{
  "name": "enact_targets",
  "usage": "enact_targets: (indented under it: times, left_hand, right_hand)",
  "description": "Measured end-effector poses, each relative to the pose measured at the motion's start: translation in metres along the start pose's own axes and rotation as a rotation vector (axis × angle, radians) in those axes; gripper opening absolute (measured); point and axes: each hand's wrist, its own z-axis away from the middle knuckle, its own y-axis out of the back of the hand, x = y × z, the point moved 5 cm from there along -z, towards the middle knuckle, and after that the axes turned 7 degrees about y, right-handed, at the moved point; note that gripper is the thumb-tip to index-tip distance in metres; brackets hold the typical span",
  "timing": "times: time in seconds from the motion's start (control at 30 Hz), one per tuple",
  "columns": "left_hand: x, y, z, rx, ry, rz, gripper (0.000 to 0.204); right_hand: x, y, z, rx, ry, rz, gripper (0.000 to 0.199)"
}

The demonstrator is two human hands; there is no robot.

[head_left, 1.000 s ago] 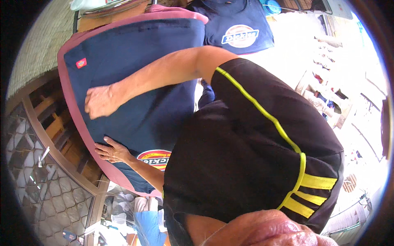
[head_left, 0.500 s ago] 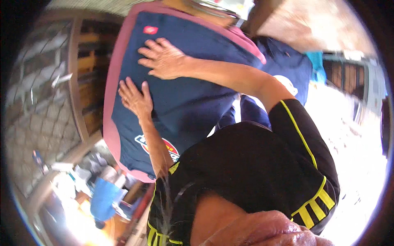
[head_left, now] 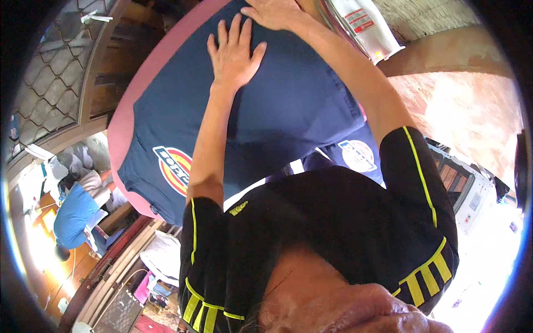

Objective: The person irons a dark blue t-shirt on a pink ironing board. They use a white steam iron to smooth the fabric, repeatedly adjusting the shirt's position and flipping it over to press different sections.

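A dark navy shirt (head_left: 300, 94) lies spread over a pink-covered board (head_left: 121, 127), whose rim shows along the left side. Near its lower left the shirt bears a round red, yellow and white print (head_left: 176, 169). My left hand (head_left: 236, 58) rests on the cloth, fingers spread. Just beyond it, my right hand (head_left: 272, 14) lies flat at the shirt's far part, with some fingers cut off by the upper edge of the head view. Neither hand grips anything. Navy cloth with a round white print (head_left: 357, 155) hangs at the board's right side.
A white package with a red label (head_left: 360, 22) is beyond my right forearm. To the left stands a mesh screen (head_left: 58, 77) in a brown frame. A blue object (head_left: 78, 216) and a white bag (head_left: 161, 258) sit lower left. At right is a grey-white appliance (head_left: 471, 202).
Both hands have slid farther away over the shirt, and the left one is now close to the right. The view has shifted, so the shirt's small red tag is no longer seen.
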Motion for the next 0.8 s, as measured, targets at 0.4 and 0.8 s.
enact_targets:
  times: [0.4,0.8]
  left_hand:
    - [0.034,-0.022,-0.078,0.031,0.007,-0.016,0.078]
    - [0.032,-0.016,-0.070,0.040,0.012,0.012,0.079]
  right_hand:
    - [0.086,0.158,0.148,0.492,-0.101,0.285,0.046]
    - [0.092,0.166,0.143,0.042,-0.552,-0.647,0.040]
